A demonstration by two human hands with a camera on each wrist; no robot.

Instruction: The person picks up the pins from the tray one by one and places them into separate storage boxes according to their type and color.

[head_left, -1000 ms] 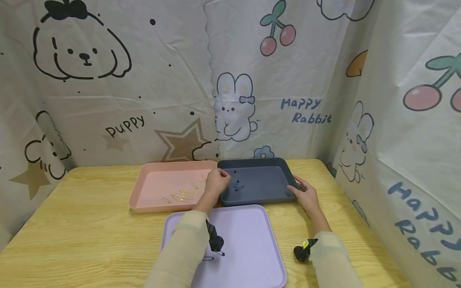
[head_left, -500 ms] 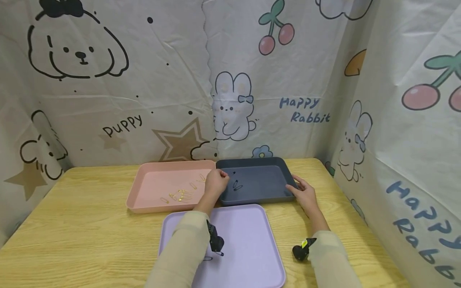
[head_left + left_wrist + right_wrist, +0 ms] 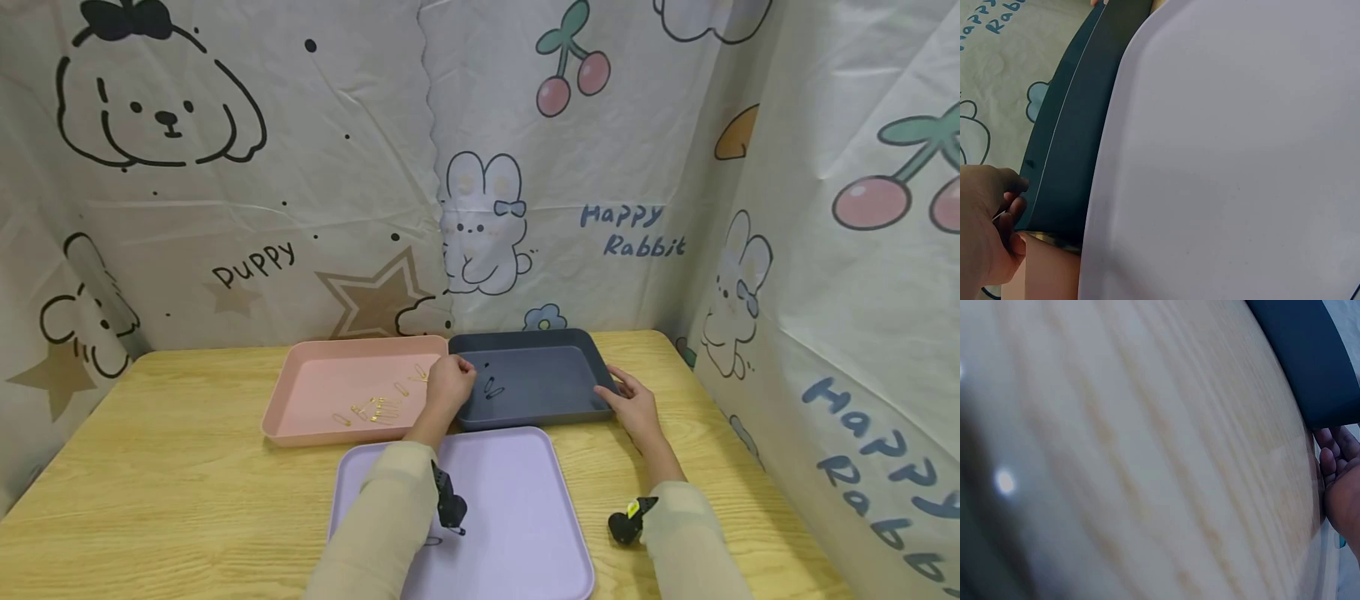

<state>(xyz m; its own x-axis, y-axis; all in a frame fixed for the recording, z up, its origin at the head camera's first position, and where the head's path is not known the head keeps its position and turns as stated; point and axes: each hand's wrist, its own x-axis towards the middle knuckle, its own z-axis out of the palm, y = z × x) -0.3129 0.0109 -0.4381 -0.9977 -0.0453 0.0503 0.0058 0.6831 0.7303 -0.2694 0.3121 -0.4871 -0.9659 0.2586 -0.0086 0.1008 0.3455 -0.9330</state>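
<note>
A pale printed cloth [image 3: 360, 92], with a puppy, rabbits and cherries on it, rises behind the table and along both of its sides. The wooden table [image 3: 187, 492] fills the lower part of the head view. On it, toward the viewer, lies the lilac tray [image 3: 510, 492], its far edge just in front of the other two trays; whether they touch cannot be told. The pink tray [image 3: 318, 371] sits near the table's far edge, left of the middle. Close against its right side sits the dark tray [image 3: 555, 375], near the table's far right corner.

Two cream sleeves [image 3: 375, 525] reach in from the bottom, the left one crossing the lilac tray. The right hand [image 3: 636, 408] is clamped on the dark tray's right wall, thumb at the rim and fingers outside. The left hand [image 3: 448, 387] hovers where the pink and dark trays meet, fingertips together on a thin pale sliver [image 3: 999, 214], too little of which shows to name. Each wrist wears a black camera [image 3: 448, 500].

Gold pins [image 3: 402, 389] lie in the pink tray, most toward its near edge, a few by its right edge. Two black pins [image 3: 494, 392] lie near the dark tray's left edge, with a small dark piece [image 3: 486, 364] toward its far left corner. On the lilac tray, a dark pin [image 3: 433, 542] shows partly beside the left sleeve.
</note>
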